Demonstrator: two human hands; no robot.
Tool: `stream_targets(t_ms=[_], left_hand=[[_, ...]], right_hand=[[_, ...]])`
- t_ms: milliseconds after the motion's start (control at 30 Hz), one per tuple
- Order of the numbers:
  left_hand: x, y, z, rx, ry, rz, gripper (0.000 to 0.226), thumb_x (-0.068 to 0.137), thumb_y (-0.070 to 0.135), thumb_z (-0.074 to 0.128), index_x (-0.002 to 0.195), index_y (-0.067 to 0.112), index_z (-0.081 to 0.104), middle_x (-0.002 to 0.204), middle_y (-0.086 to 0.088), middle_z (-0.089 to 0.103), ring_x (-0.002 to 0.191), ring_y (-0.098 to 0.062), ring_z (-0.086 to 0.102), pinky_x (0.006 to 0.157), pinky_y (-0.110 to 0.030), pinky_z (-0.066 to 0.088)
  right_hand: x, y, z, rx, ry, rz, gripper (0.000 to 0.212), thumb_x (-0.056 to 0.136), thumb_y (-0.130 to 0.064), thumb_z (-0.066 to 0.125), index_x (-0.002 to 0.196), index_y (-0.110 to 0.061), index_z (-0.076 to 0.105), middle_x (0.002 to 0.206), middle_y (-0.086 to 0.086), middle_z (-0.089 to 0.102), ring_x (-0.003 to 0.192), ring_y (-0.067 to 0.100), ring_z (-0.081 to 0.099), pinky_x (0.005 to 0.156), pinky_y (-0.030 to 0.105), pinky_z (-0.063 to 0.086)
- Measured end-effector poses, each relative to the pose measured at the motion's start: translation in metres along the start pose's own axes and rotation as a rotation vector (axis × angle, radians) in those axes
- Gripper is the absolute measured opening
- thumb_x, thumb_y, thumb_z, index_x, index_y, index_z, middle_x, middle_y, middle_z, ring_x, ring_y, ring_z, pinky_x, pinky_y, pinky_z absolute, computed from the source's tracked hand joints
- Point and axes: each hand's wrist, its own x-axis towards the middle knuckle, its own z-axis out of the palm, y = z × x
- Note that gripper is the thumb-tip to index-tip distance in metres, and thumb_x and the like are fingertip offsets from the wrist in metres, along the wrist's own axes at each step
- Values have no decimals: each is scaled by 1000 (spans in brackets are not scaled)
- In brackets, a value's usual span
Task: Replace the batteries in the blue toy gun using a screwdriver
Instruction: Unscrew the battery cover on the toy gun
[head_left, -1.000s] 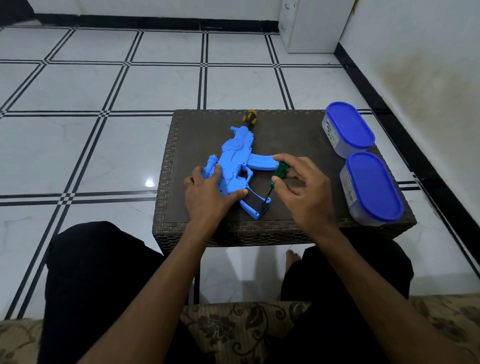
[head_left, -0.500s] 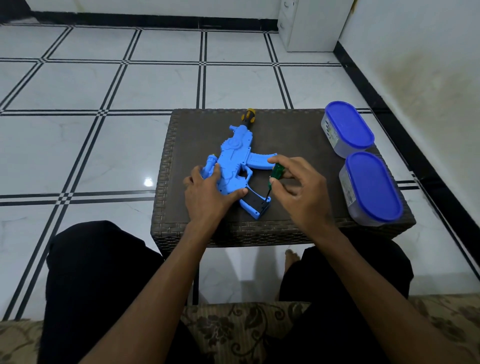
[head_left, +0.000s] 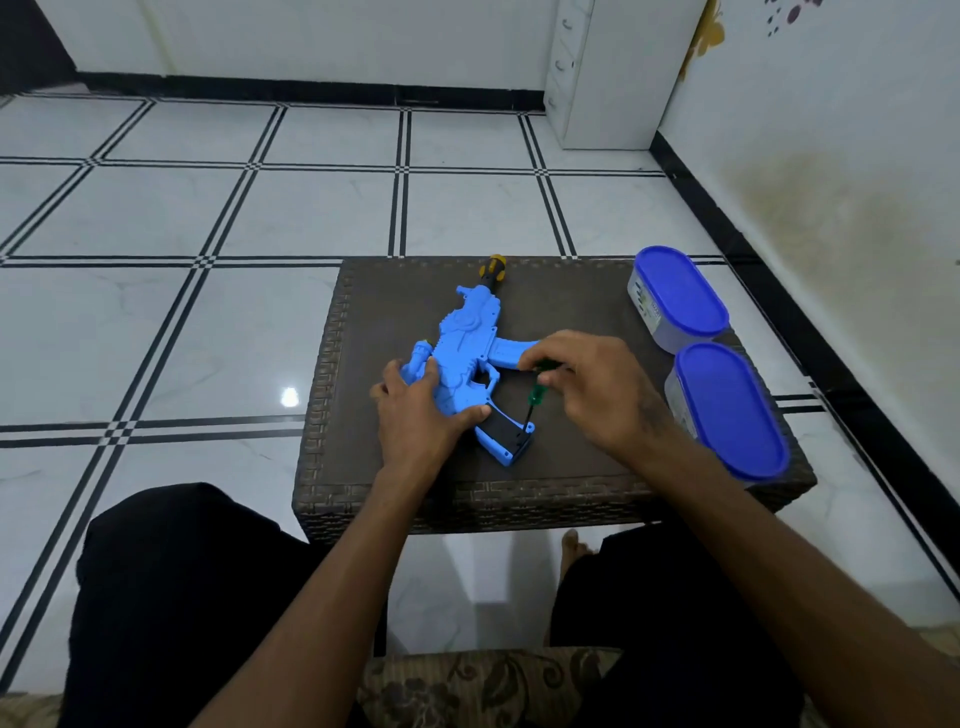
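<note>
The blue toy gun (head_left: 467, 343) lies flat on the dark wicker table (head_left: 571, 306), its orange-and-black muzzle pointing away from me. My left hand (head_left: 415, 415) presses down on the gun's body near the grip. My right hand (head_left: 597, 384) pinches a small green-handled screwdriver (head_left: 535, 392), held nearly upright. Its thin tip rests on the black panel at the butt of the grip (head_left: 506, 434).
Two oval containers with blue lids (head_left: 680, 291) (head_left: 732, 410) stand along the table's right side. White tiled floor surrounds the table, with a wall to the right and a white cabinet (head_left: 597, 78) at the back. My knees sit below the table's near edge.
My fingers have shifted around the screwdriver handle, which now stands a little more upright. The gun and my left hand stay put. The camera view has tilted up slightly.
</note>
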Motion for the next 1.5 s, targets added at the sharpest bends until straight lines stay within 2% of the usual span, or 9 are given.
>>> stream_targets(t_ms=[67, 133, 367, 467, 667, 900, 1067, 1267, 1500], left_hand=[[5, 3, 1, 2, -1, 15, 90, 69, 62, 73, 143, 20, 43, 154, -13, 19, 137, -36, 21, 105, -43, 34], [10, 5, 3, 27, -3, 20, 91, 69, 64, 72, 143, 20, 42, 153, -13, 19, 137, -36, 21, 105, -43, 34], [19, 1, 8, 178, 65, 102, 86, 67, 73, 66, 135, 22, 49, 149, -11, 31, 133, -34, 30, 104, -44, 34], [24, -4, 8, 266, 78, 142, 88, 66, 77, 62, 135, 22, 49, 149, -9, 33, 135, -32, 29, 104, -46, 33], [24, -9, 12, 226, 62, 157, 93, 69, 73, 62, 143, 19, 43, 149, -11, 37, 136, -32, 30, 108, -44, 30], [21, -2, 3, 310, -4, 160, 96, 72, 73, 60, 147, 17, 37, 151, -14, 35, 135, -35, 34, 108, -44, 31], [24, -2, 2, 316, -14, 162, 93, 68, 76, 61, 140, 18, 45, 148, -14, 39, 129, -37, 41, 102, -47, 36], [24, -10, 2, 309, 16, 204, 90, 67, 77, 62, 133, 18, 51, 141, -14, 47, 123, -38, 47, 96, -46, 43], [23, -8, 4, 321, 45, 211, 88, 66, 77, 62, 129, 16, 54, 137, -14, 50, 118, -38, 50, 94, -46, 45]], right_hand=[[2, 2, -3, -15, -52, -12, 41, 79, 18, 59, 109, -8, 70, 108, 4, 70, 103, 16, 64, 86, 15, 48], [3, 6, -3, -30, -74, -40, 44, 79, 17, 53, 114, -8, 66, 115, 5, 67, 109, 18, 62, 93, 24, 49], [14, 16, 6, -145, -339, -30, 21, 96, -29, 56, 111, -14, 55, 101, -1, 50, 88, 18, 55, 80, 34, 46], [22, 22, 7, -398, -347, -106, 13, 96, -20, 56, 101, -19, 45, 95, -3, 37, 74, 23, 56, 66, 38, 47], [42, 28, -10, -196, -530, -391, 35, 67, 7, 50, 96, -11, 59, 94, 1, 57, 83, 15, 50, 69, 23, 37], [41, 25, -16, -53, -521, -246, 21, 90, -4, 48, 108, -12, 57, 103, -1, 55, 81, 4, 43, 75, 8, 35], [34, 26, -11, -108, -519, -204, 25, 92, -3, 50, 110, -20, 53, 103, -5, 54, 85, 9, 50, 76, 26, 43], [31, 1, -14, 63, -538, -175, 34, 83, 13, 41, 104, -8, 57, 103, 2, 65, 94, 9, 62, 81, 17, 48], [26, -5, -8, -177, -451, -133, 17, 92, -17, 49, 108, -12, 53, 104, 0, 44, 88, 18, 51, 81, 31, 43]])
